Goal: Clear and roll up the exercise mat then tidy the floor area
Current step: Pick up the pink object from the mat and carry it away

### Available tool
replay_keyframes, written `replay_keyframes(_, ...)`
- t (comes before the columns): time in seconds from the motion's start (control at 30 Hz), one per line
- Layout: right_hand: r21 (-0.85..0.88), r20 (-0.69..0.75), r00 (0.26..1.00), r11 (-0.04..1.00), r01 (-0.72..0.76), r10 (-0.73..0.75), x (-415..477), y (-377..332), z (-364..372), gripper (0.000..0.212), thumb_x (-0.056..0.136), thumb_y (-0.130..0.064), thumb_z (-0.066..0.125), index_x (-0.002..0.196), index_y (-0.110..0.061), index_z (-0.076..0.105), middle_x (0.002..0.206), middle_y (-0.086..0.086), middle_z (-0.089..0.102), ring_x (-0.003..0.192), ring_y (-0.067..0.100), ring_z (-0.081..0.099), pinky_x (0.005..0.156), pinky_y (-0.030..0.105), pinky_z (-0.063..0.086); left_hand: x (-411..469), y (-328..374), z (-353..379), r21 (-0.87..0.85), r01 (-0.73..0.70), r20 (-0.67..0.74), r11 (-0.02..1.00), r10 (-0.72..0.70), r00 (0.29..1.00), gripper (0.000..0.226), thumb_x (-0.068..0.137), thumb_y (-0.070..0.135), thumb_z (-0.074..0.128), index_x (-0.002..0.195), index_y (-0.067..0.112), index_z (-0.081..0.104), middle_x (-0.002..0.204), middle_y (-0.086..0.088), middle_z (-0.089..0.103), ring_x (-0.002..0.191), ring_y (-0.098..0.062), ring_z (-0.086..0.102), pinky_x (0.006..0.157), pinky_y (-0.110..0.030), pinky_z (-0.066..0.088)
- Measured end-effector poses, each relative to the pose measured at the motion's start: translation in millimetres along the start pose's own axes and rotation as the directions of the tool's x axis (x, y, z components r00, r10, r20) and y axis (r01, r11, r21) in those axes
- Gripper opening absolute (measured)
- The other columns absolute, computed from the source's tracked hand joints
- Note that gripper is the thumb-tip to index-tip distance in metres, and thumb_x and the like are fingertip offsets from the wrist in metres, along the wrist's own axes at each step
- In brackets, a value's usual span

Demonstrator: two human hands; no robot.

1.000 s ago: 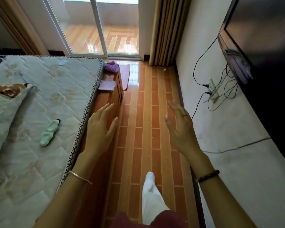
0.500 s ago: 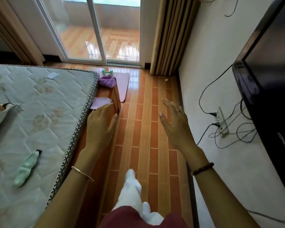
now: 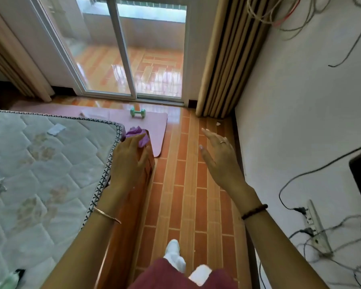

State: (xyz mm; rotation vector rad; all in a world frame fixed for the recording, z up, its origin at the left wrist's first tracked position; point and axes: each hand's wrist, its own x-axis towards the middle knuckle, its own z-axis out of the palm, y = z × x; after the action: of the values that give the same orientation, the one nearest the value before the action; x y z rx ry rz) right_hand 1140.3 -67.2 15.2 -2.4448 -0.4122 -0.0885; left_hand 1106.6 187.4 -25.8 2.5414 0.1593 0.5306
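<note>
The pink mat [image 3: 152, 130] lies flat on the floor [image 3: 188, 184] by the glass door [image 3: 121, 59], past the end of the bed [image 3: 40, 174]. One corner of the mat pokes out beside the wooden bed frame [image 3: 131, 215]. A small green dumbbell [image 3: 137, 112] sits on the far part of the mat, close to the door. A purple cloth [image 3: 137, 134] is bunched on the corner of the bed frame, just beside the mattress edge.

The left hand [image 3: 127, 161] is over the top of the bed frame, its fingers [image 3: 133, 140] close together and reaching the purple cloth. You cannot tell if they press on it. The right hand [image 3: 221, 159] is up in the air above the floor, holding nothing, its fingers [image 3: 208, 133] held loosely apart and pointing to the mat. It has a ring, and a dark bead band is on the wrist.

A striped curtain [image 3: 223, 59] hangs by the white wall [image 3: 300, 101]. Wires and a power strip [image 3: 315, 226] lie along the wall on the right. A foot in a white sock [image 3: 172, 250] is on the floor below
</note>
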Motion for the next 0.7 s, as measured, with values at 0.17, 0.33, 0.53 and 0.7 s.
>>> replay_keyframes(0.17, 0.005, 0.001, 1.0, 1.0, 0.021, -0.021, 78, 9, 9, 0.053, 0.097, -0.05, 0.03, 0.145, -0.029, 0.033, 0.148, -0.005, 0.04, 0.138, 0.013, 0.031, 0.115, 0.047, 0.025, 77, -16, 22, -0.009, -0.03, -0.013, 1.0, 0.03, 0.999, 0.04, 0.091, 0.03, 0.051, 0.128, 0.015, 0.055, 0.118, -0.01, 0.063, 0.103, -0.03, 0.058, 0.093, -0.044, 0.043)
replay_keyframes(0.33, 0.006, 0.008, 0.999, 0.999, 0.032, -0.032, 152, 37, 21, 0.051, 0.098, -0.048, 0.033, 0.144, -0.028, 0.034, 0.147, -0.005, 0.041, 0.137, 0.013, 0.034, 0.116, 0.046, 0.025, 141, -28, 57, 0.017, -0.007, -0.01, 1.0, 0.007, 1.0, 0.037, 0.093, 0.025, 0.059, 0.128, 0.015, 0.055, 0.119, -0.01, 0.063, 0.103, -0.03, 0.059, 0.092, -0.043, 0.04)
replay_keyframes(0.53, 0.018, 0.016, 0.996, 0.996, 0.089, -0.089, 259, 82, 31, 0.047, 0.1, -0.041, 0.041, 0.144, -0.026, 0.035, 0.146, -0.003, 0.042, 0.135, 0.01, 0.033, 0.115, 0.046, 0.027, 223, -34, 105, 0.006, 0.054, -0.02, 0.999, -0.054, 0.998, 0.039, 0.093, 0.03, 0.053, 0.128, 0.013, 0.056, 0.121, -0.01, 0.063, 0.103, -0.031, 0.058, 0.094, -0.049, 0.042)
replay_keyframes(0.7, 0.034, 0.079, 0.986, 0.989, 0.145, -0.147, 360, 113, 26, 0.048, 0.1, -0.043, 0.039, 0.145, -0.028, 0.032, 0.144, -0.004, 0.043, 0.133, 0.011, 0.035, 0.112, 0.045, 0.031, 299, -34, 137, 0.036, 0.133, -0.038, 0.99, -0.132, 0.991, 0.05, 0.093, 0.043, 0.039, 0.128, 0.012, 0.056, 0.122, -0.011, 0.062, 0.108, -0.031, 0.058, 0.096, -0.053, 0.042)
